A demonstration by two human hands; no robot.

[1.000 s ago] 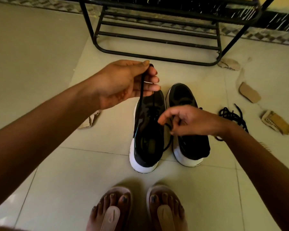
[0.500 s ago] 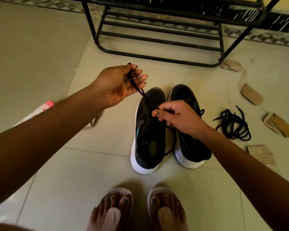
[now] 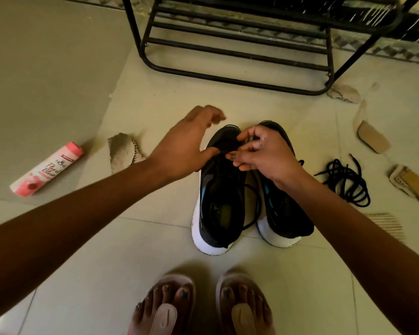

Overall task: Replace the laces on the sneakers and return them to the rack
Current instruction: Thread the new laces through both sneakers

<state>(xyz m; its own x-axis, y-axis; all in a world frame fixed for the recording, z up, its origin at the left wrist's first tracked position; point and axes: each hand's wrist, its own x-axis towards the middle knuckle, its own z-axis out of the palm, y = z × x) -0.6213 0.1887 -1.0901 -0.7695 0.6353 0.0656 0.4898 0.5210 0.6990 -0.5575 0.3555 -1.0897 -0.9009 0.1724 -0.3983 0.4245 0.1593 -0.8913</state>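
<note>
On the tiled floor before the black shoe rack [image 3: 228, 79], the black sneakers [image 3: 218, 209] sit side by side. Right hand [image 3: 264, 155] pinches the lace [image 3: 258, 206] over the left sneaker; left hand [image 3: 182, 153], blurred, hovers alongside, fingers loose, holding nothing. Spare laces [image 3: 346, 182] lie just right.

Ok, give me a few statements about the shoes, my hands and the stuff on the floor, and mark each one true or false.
1. The left sneaker and right sneaker stand on the floor, off the rack. True.
2. The pink bottle stands upright. False: it lies on its side.
3. A loose lace lies right of the sneakers. True.
4. The left hand grips that loose lace. False: it hovers open over the left sneaker's toe.
5. The right hand pinches the threaded lace over the left sneaker. True.
</note>
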